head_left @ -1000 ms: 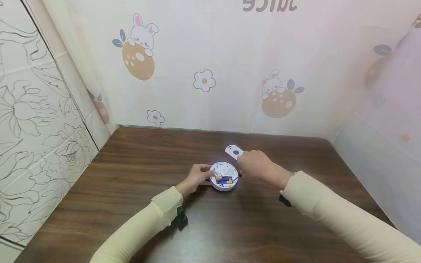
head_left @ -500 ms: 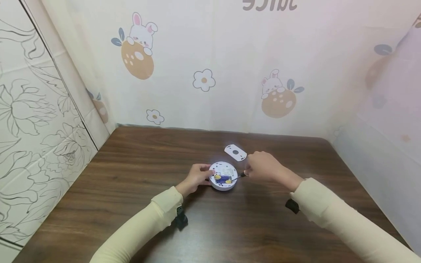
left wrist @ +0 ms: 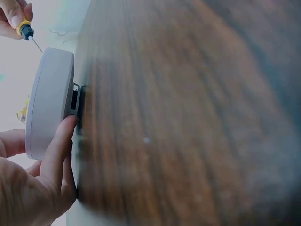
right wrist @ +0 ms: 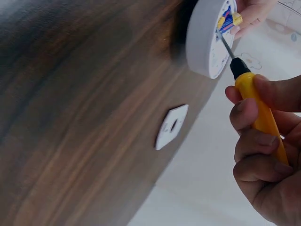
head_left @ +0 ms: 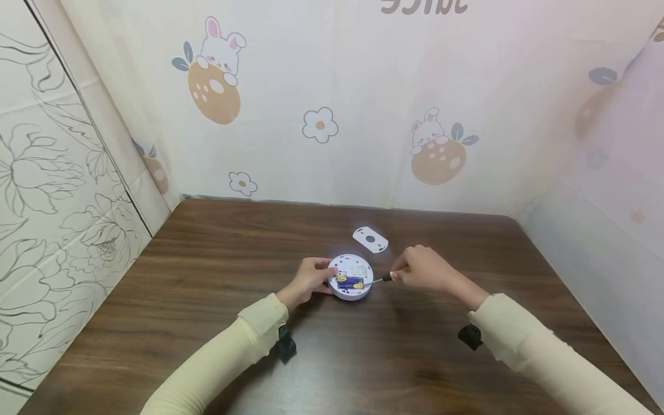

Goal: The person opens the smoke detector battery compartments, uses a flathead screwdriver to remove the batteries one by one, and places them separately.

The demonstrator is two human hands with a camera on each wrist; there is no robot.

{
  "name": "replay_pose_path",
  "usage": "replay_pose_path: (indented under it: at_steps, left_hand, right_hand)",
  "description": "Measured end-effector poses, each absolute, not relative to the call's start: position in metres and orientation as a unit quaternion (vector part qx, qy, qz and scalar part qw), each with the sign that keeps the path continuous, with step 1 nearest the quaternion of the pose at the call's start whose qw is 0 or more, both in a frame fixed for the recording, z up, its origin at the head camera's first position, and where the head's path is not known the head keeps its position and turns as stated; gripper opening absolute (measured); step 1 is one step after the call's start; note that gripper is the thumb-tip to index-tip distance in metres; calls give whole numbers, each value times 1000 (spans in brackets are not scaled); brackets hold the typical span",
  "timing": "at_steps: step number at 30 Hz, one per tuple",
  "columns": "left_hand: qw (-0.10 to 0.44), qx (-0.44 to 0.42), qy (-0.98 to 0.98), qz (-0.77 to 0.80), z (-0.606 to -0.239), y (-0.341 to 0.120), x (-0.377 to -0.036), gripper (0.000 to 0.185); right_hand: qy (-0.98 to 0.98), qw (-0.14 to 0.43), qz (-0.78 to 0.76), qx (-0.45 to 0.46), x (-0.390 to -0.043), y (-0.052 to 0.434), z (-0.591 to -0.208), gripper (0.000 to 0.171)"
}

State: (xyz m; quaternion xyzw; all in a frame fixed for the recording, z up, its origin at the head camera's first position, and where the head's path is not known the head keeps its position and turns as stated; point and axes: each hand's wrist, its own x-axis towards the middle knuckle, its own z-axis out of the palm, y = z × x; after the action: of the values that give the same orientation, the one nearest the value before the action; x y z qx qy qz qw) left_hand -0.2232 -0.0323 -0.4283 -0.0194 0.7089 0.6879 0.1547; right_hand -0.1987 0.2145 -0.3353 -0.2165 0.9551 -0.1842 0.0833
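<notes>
My left hand (head_left: pixel 309 278) grips the left side of a white round device (head_left: pixel 358 263), thumb over its face and fingers at its rim and underside. Blue-and-yellow batteries (head_left: pixel 350 282) lie in the recess of that face. In the right wrist view, the yellow end of one battery (right wrist: pixel 236 19) juts out. My right hand (head_left: pixel 424 268) holds a screwdriver (head_left: pixel 386 277), fingers wrapped round its yellow handle (right wrist: pixel 264 113). The tip meets the face at the right end of the batteries. From the left wrist view, the device (left wrist: pixel 52 94) shows its side, with a small metal loop underneath.
A white oblong cover plate (head_left: pixel 382 246) with a dark round centre lies on the brown wooden table (head_left: pixel 249 236) just behind the device. A patterned curtain (head_left: pixel 280 69) hangs behind the table's far edge. Black wrist cameras (head_left: pixel 470 336) sit at both cuffs.
My right hand has drawn back to the right with the screwdriver, baring more of its shaft and the whole cover plate. The left hand keeps its hold on the device.
</notes>
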Motion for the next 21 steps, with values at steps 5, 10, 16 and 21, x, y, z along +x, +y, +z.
replay_pose_path:
  at_steps: [5,10,16,21]
  left_hand:
    - [160,-25,704,692,-426,-32,-222,39]
    - [154,-25,702,695,-425,-31,-220,38]
    - [147,-22,704,695,-425,-31,-219,38]
    - [148,-20,709,689,-426,-31,-220,39]
  right_hand:
    - [948,94,-225,-203,-197,221,-343,12]
    - [940,93,-262,-198,-195,227,-352,12]
    - [934,99,-294,-176,-194,232,-361,12]
    - [929,87,-314,-177,-192,236,-368,13]
